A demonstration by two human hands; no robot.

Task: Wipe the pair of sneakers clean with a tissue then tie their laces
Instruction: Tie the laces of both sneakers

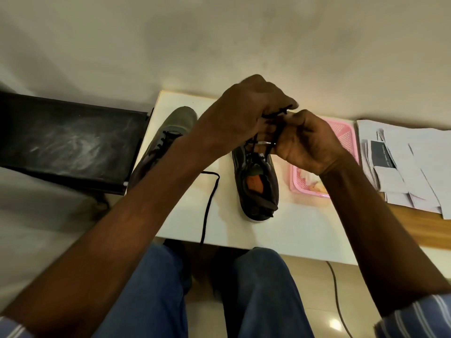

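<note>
- Right sneaker: dark, soft upper, pale sole edge, orange insole patch showing; stands near the middle of the white table, heel toward the person.
- Black laces: thin cord, drawn up taut from that sneaker into both hands.
- Left hand: fingers curled, pinching the laces from above.
- Right hand: fingers curled, gripping the laces, touching the left hand.
- Left sneaker: grey-green toe, dark laces, at the table's left edge, partly hidden by the forearm.
- Loose black cord: trails over the table's near edge.
- Pink basket: perforated plastic, just right of the sneaker.
- Papers: white, overlapping, far right.
</note>
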